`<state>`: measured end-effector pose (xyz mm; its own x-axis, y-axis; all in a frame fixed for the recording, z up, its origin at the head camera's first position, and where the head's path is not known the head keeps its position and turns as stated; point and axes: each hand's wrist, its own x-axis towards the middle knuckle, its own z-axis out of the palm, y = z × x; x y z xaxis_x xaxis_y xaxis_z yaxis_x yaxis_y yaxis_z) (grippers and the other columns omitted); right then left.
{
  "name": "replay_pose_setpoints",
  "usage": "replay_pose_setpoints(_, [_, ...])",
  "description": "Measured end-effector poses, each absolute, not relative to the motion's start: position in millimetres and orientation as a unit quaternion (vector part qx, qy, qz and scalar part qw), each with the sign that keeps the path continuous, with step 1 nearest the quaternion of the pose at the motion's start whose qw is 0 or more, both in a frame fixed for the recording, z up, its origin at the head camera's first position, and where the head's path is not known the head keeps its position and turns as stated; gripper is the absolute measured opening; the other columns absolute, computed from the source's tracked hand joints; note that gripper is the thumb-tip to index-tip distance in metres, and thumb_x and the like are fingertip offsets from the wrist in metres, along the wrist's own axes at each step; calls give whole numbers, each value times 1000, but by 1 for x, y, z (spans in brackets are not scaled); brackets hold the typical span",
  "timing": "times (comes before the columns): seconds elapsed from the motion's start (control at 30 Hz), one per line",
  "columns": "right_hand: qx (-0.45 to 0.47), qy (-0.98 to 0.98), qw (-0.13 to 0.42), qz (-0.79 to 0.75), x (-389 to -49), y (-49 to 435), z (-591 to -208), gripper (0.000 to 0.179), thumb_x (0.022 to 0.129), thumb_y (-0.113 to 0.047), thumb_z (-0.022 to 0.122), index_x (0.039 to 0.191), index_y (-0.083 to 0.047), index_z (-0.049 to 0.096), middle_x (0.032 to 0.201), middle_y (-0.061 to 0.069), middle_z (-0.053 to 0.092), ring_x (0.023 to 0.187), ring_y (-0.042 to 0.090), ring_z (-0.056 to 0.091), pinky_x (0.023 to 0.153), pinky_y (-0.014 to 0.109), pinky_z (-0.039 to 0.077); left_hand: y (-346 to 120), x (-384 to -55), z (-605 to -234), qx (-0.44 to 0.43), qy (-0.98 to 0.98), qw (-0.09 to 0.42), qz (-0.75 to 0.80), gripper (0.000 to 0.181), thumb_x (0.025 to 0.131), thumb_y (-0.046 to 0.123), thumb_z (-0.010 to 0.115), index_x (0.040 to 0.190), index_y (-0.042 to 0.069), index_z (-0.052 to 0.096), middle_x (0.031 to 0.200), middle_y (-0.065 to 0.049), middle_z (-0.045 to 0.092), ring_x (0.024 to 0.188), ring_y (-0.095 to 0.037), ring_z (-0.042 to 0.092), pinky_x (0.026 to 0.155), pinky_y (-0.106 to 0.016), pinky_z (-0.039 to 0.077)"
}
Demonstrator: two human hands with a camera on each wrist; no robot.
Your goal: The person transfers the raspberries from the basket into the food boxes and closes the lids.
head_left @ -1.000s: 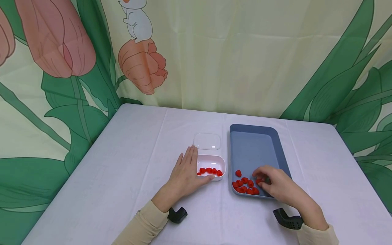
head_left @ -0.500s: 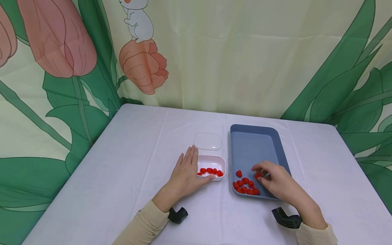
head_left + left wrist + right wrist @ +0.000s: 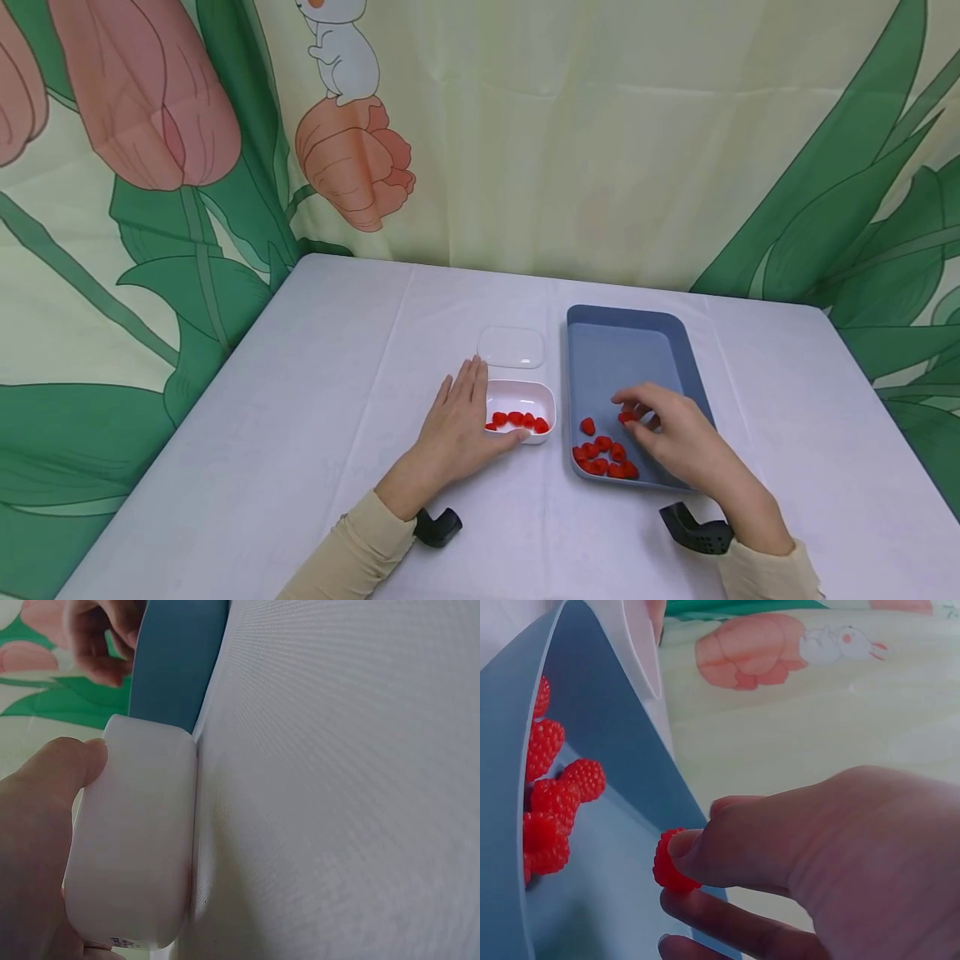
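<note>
In the head view my right hand (image 3: 678, 433) is over the blue tray (image 3: 626, 354). Thumb and fingers pinch a red raspberry (image 3: 666, 864), seen closely in the right wrist view. Several more raspberries (image 3: 600, 467) lie clustered in the tray's near left corner. My left hand (image 3: 456, 421) rests against a small white box (image 3: 528, 388), its straight fingers along the left side. In the left wrist view the thumb (image 3: 91, 761) touches the rim of the box's near wall. Several raspberries (image 3: 516, 418) sit inside the box along its near side.
A clear lid (image 3: 511, 347) lies flat behind the box. White cloth (image 3: 322, 367) covers the table, and a printed curtain (image 3: 562, 150) hangs along its back edge. Each wrist wears a black mount (image 3: 697, 531).
My right hand has lifted the pinched raspberry slightly and moved it away from the tray's near edge, a little leftward. The left hand stays at the box.
</note>
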<state>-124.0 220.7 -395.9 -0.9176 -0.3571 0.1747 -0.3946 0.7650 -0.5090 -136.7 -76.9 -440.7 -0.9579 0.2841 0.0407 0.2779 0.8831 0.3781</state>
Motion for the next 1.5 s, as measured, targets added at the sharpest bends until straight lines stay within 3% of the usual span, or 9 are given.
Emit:
replay_pose_setpoints(0.87, [225, -927, 58, 295, -131, 200, -393, 33, 82, 8, 71, 110, -7, 69, 96, -1, 69, 85, 12, 63, 72, 30, 58, -78, -136, -439, 146, 971, 11, 191, 109, 82, 69, 59, 157, 2, 17, 166, -13, 19, 154, -29, 16, 125, -51, 17])
replay_pose_setpoints(1.5, [249, -913, 46, 321, -137, 172, -387, 30, 81, 8, 71, 107, -7, 70, 97, 1, 70, 83, 12, 64, 72, 25, 58, -79, -138, -441, 145, 971, 14, 192, 108, 83, 70, 58, 158, 3, 17, 166, -12, 19, 154, -28, 16, 125, -50, 16])
